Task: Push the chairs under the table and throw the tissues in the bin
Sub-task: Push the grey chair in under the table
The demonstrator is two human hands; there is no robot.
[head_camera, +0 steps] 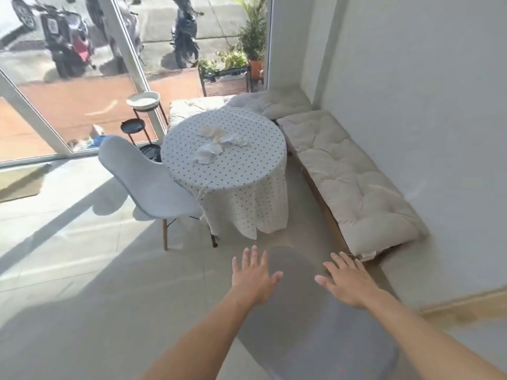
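Observation:
A round table under a dotted cloth stands in the middle of the room, with several crumpled white tissues on top. A pale grey chair stands at its left, seat edge touching the cloth. A second grey chair is right below me, apart from the table, its back toward me. My left hand and my right hand are spread flat with fingers apart over the top of that chair's back, holding nothing. I cannot tell whether they touch it. No bin shows clearly.
A cushioned bench runs along the right wall and behind the table. Glass doors fill the left back, with a small tiered stand and a dark round basket-like thing by them. A doormat lies at the left.

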